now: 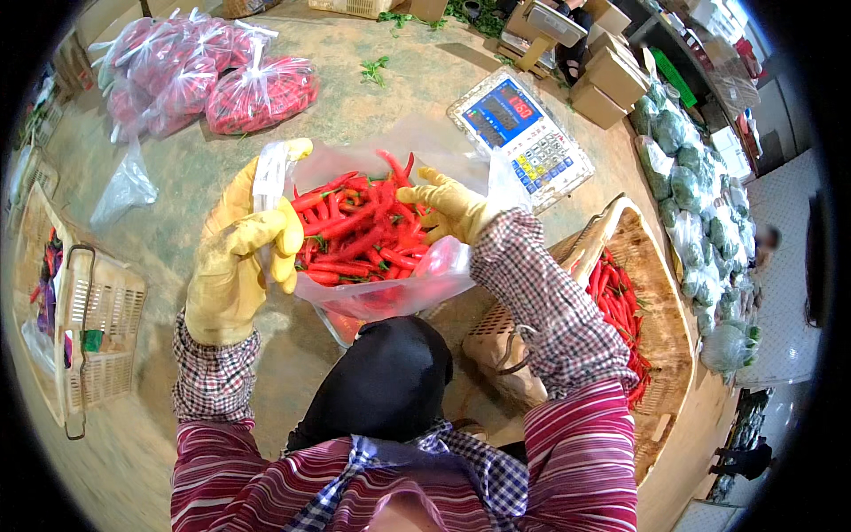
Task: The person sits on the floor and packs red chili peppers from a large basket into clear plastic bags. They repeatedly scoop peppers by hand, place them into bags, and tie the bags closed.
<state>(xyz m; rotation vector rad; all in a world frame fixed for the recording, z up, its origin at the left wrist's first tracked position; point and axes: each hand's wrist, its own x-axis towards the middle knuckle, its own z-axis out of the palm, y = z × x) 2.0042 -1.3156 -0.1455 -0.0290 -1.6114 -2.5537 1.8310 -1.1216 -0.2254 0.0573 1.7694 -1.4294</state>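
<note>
Yellow gloves cover both of my hands. My left hand (246, 241) is closed on the left rim of a clear plastic bag (355, 306), where the film bunches up white. Red chili peppers (355, 232) fill the bag's open mouth, and some near the middle look blurred. Inside the right side of the bag, my right hand (448, 206) has its fingers apart over the peppers, its fingertips close to or touching them. I see no pepper clearly gripped there. The bag sits in front of my dark-clad knee, and its underside is mostly hidden.
A scale display with keypad (523, 133) lies beyond my right hand. At right stands a basket (665, 355) of loose chilies (612, 293). Tied bags of chilies (261, 93) sit far left, near a crumpled plastic bag (126, 188). Another basket (111, 310) stands left; bagged greens (687, 191) line the right.
</note>
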